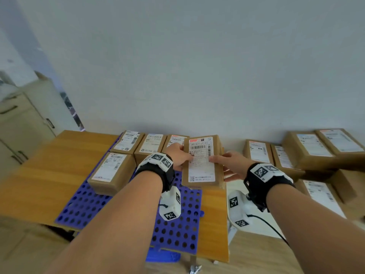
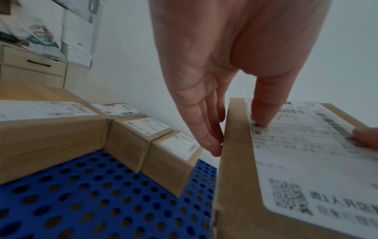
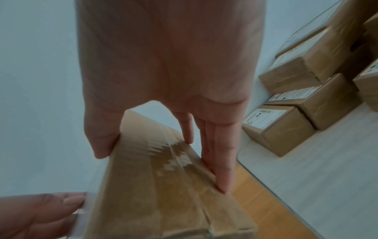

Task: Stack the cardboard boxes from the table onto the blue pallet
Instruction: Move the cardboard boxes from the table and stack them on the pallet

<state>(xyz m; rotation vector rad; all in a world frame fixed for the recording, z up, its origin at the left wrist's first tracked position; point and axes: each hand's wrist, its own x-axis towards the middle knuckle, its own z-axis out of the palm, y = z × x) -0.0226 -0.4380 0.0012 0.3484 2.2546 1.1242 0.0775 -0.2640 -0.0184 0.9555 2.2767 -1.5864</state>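
Note:
Both hands hold one cardboard box [image 1: 201, 161] with a white shipping label, lifted above the right part of the blue perforated pallet [image 1: 177, 230]. My left hand [image 1: 180, 157] pinches its left edge, thumb on the label and fingers [image 2: 210, 142] against the side. My right hand [image 1: 225, 165] grips the right edge, thumb on top and fingers [image 3: 220, 174] along the taped side of the box [image 3: 163, 186]. Several labelled boxes sit on the pallet [image 2: 92, 202]: a back row [image 1: 151, 145] by the wall and one box [image 1: 111, 173] in front at the left.
The pallet lies on a wooden table [image 1: 39, 175]. To the right, a white table [image 3: 306, 186] carries several more labelled boxes [image 1: 258, 153], some stacked [image 1: 308, 149]. A beige cabinet [image 1: 19, 125] stands at the far left. A plain wall runs behind everything.

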